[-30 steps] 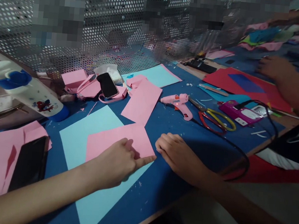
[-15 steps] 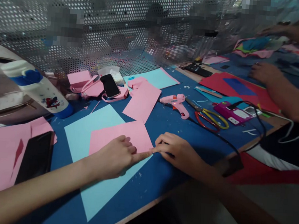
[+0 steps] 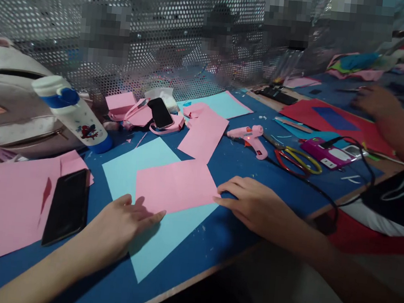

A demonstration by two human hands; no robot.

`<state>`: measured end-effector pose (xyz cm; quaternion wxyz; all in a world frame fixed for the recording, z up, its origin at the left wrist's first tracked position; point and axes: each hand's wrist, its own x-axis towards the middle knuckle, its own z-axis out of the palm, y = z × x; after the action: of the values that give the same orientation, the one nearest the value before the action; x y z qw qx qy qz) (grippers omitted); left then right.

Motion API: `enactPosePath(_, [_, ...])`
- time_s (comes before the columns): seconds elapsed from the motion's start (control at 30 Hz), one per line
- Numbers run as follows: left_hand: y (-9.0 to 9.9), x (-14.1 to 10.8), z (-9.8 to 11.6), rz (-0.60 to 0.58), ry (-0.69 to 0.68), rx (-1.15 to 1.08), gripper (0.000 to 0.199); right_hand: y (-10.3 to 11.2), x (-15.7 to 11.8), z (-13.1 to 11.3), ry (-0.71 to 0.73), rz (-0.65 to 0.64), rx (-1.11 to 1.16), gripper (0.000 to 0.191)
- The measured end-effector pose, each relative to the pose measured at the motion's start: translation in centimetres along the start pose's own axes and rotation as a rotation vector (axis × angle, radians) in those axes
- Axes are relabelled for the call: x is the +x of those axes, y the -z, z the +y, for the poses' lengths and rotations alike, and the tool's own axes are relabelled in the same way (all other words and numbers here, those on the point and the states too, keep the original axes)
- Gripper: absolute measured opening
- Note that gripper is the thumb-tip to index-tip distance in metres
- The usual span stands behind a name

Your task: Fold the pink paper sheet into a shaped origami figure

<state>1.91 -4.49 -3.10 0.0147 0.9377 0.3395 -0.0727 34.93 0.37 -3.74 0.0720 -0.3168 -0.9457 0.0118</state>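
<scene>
A pink sheet of paper [image 3: 178,185] lies over a larger light-blue sheet [image 3: 151,246] on the blue tabletop. My left hand [image 3: 125,222] rests at the pink sheet's lower left, its index finger stretched along the near edge and touching it; nothing is gripped. At the right corner, my right hand [image 3: 245,202] pinches the same sheet between thumb and fingers. Just beyond lies another pink piece [image 3: 203,133]. To its right is a pink glue gun [image 3: 249,137] with a red light, its black cord running right.
Behind stand a white-and-blue bottle [image 3: 80,122] and a pale backpack [image 3: 11,102]. A dark phone [image 3: 66,208] lies left. Scissors [image 3: 295,162] and a purple power strip [image 3: 324,152] lie right, near another person's arm [image 3: 392,114]. A perforated metal screen [image 3: 155,39] closes the back.
My left hand has slid left along the pink sheet's near edge, away from my right hand. My right hand stays at the corner. The view has shifted slightly left.
</scene>
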Motion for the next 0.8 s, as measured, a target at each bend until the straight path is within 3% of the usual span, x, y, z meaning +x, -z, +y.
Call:
enactPosePath(0.17, [0.0,-1.9,-0.2,-0.014,0.081,-0.118,0.07,-0.8,1.8,-2.0,0.146,-0.008,0.011,0.04])
enactPosePath(0.33, [-0.3,-3.4,-1.3,0.05,0.118,-0.104,0.061,-1.9,4.1,-2.3,0.326,-0.036,0.046,0.051])
enactPosePath(0.57, [-0.9,-4.9,-1.2,0.095,0.102,0.01,0.06,-2.2,8.2,-3.2,0.532,-0.116,0.043,0.05])
enactPosePath(0.8, [-1.9,-5.8,-0.8,0.143,0.114,0.027,0.057,-1.7,11.6,-5.3,0.662,-0.106,-0.019,0.044])
